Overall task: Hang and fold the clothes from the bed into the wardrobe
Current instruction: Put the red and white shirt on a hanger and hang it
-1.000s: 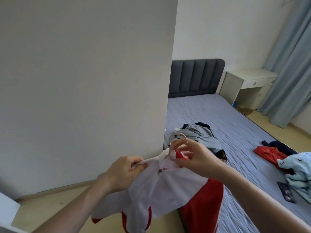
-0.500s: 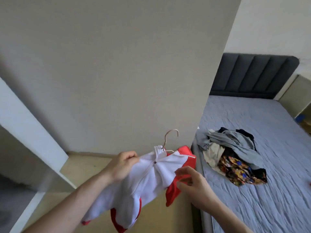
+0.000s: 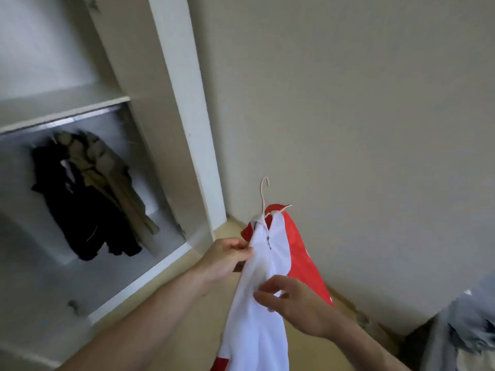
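Head view, far left: the open wardrobe (image 3: 171,84) shows a white shelf (image 3: 64,105) with a metal rail (image 3: 61,121) running just beneath it. On that rail hang a black garment (image 3: 80,210) and, just to its right and touching it, a khaki garment (image 3: 112,178); both are blurred, so their cut cannot be told. A white upright panel forms the wardrobe's right edge, and a plain cream wall (image 3: 361,116) fills the frame beyond it.

Below the wardrobe, the left forearm rises from the bottom edge, and the left hand (image 3: 227,258) pinches the white cloth of a red and white shirt (image 3: 259,303) near its collar, fingers curled onto the fabric. The shirt sits on a pale wire hanger (image 3: 263,195), whose hook stands upright above the collar, free of any rail, in front of the wall and to the right of the wardrobe opening. The shirt's white front hangs down past the bottom of the frame, with red panels showing behind it on the right.

Lower down, the right hand (image 3: 292,303) pinches the white fabric at mid-front between thumb and fingertips. Wooden floor (image 3: 187,330) shows under both arms. At the far right corner, a heap of grey and pale blue clothes (image 3: 466,330) lies at the edge of the frame.
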{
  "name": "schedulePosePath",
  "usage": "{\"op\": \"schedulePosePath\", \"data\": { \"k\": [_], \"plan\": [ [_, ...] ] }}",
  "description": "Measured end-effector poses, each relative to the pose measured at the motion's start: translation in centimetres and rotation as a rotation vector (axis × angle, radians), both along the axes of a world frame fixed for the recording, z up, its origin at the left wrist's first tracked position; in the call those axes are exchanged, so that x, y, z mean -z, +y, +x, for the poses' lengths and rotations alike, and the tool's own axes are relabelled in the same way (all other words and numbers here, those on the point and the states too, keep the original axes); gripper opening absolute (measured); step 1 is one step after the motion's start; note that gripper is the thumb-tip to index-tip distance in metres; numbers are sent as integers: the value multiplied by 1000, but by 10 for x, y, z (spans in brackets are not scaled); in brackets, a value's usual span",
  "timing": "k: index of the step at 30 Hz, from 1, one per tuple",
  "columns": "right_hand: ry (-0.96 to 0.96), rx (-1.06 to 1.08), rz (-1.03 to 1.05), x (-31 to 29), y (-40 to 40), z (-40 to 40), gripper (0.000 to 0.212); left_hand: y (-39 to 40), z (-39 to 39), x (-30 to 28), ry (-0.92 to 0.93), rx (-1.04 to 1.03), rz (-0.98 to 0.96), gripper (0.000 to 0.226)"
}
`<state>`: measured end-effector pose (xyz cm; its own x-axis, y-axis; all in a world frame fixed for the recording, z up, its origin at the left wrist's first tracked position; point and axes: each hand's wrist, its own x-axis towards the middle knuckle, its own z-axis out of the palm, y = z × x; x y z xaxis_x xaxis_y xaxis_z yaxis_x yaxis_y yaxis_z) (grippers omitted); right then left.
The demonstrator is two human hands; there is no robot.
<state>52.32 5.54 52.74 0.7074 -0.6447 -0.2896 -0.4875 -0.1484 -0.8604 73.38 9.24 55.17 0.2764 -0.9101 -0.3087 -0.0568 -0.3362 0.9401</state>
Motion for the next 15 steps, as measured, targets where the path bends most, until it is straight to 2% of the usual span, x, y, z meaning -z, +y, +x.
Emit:
{"op": "schedulePosePath", "data": {
  "k": [10,15],
  "plan": [
    [33,-272,-39,-58,0,136,43,53,117,-22,71,-332,-84,16],
    [15,-312,-148,-68,4,215,13,67,193,-28,-19,-418,-93,15]
  ]
}}
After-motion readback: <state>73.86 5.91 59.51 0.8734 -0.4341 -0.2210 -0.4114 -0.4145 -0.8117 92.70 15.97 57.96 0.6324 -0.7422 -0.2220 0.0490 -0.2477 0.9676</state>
